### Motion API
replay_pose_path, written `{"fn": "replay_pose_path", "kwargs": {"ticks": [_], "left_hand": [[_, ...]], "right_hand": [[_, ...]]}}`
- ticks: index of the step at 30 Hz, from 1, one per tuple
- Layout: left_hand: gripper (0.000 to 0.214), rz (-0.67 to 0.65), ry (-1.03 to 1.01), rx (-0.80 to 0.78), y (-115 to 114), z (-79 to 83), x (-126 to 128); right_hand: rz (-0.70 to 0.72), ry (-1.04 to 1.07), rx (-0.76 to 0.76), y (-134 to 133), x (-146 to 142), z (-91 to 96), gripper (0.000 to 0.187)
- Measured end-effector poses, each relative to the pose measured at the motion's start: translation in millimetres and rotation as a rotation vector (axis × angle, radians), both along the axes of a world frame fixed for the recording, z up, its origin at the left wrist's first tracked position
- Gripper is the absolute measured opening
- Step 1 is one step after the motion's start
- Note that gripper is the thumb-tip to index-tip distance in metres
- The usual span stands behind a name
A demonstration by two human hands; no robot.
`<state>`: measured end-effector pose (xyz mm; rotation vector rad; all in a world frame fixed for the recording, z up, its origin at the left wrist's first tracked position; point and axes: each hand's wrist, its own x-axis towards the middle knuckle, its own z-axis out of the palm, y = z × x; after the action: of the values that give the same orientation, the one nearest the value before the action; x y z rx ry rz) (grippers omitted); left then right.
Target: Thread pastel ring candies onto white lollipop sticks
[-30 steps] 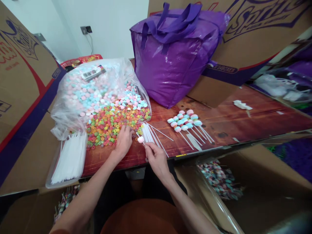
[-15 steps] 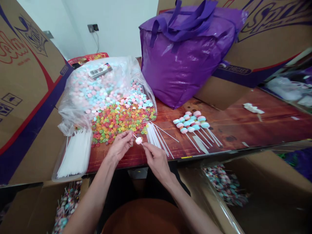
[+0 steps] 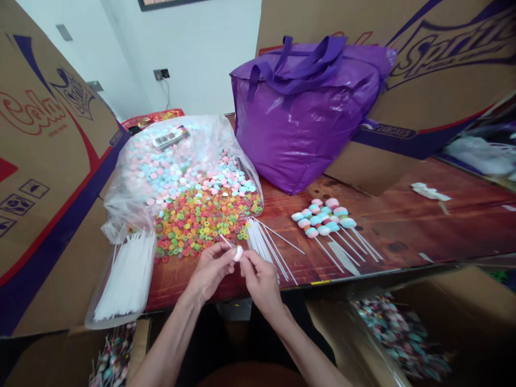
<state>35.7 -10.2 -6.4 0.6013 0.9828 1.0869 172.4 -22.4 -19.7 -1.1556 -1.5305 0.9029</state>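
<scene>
Between my two hands is a pale pink-and-white marshmallow (image 3: 238, 253) on a thin white stick (image 3: 226, 241), whose tip sticks out toward the upper left. My left hand (image 3: 210, 269) is closed, pinching the marshmallow between thumb and fingers. Close against its other side, my right hand (image 3: 261, 275) is closed on the stick's lower part, mostly hidden by the fingers. Just beyond my hands spread many colourful ring gummies (image 3: 193, 220). Loose white sticks (image 3: 260, 244) lie to the right of them.
Finished marshmallow skewers (image 3: 324, 217) lie at right on the wooden table (image 3: 274, 201). A clear bag of pastel marshmallows (image 3: 161, 166), a tub of sticks (image 3: 127, 277) and a purple bag (image 3: 298, 123) stand around. Cardboard boxes (image 3: 60, 177) flank the table; an open box (image 3: 455, 301) of skewers sits below right.
My hands have drawn closer together around the marshmallow. My left fingers have shifted onto it, and the stick's tip now extends farther past it. The view has tilted up slightly.
</scene>
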Motion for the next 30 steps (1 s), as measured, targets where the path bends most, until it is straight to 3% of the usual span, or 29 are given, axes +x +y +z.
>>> {"fn": "replay_pose_path", "kwargs": {"ticks": [4, 8, 10, 12, 14, 17, 20, 25, 30], "left_hand": [[0.039, 0.120, 0.385, 0.251, 45.5, 7.2, -9.3], [0.022, 0.284, 1.153, 0.536, 120.6, 19.9, -32.2], [0.030, 0.161, 1.518, 0.597, 154.0, 26.4, -40.9], [0.035, -0.032, 1.697, 0.626, 177.9, 30.2, -45.1], [0.035, -0.184, 1.753, 0.633, 191.8, 30.6, -46.2], [0.034, -0.298, 1.820, 0.599, 199.4, 28.3, -48.3], [0.032, -0.291, 1.850, 0.554, 201.6, 29.5, -54.0], [0.035, -0.147, 1.834, 0.591, 217.3, 40.3, -51.7], [0.023, -0.258, 1.890, 0.463, 236.7, 38.1, -29.8]], "right_hand": [[-0.114, 0.033, -0.061, 10.4, 6.5, -3.5, 0.034], [-0.162, 0.004, -0.100, 11.5, 15.6, -12.3, 0.033], [-0.145, 0.002, -0.105, 10.9, 16.9, -17.6, 0.033], [-0.129, -0.004, -0.096, 11.1, 16.2, -22.1, 0.033], [-0.115, -0.005, -0.089, 12.1, 15.1, -25.0, 0.032], [-0.110, -0.001, -0.081, 13.3, 14.6, -26.4, 0.031], [-0.108, -0.013, -0.053, 12.8, 15.1, -25.7, 0.029], [-0.096, -0.010, -0.033, 11.6, 15.9, -25.2, 0.025], [-0.100, -0.028, -0.023, 12.7, 15.6, -26.1, 0.026]]}}
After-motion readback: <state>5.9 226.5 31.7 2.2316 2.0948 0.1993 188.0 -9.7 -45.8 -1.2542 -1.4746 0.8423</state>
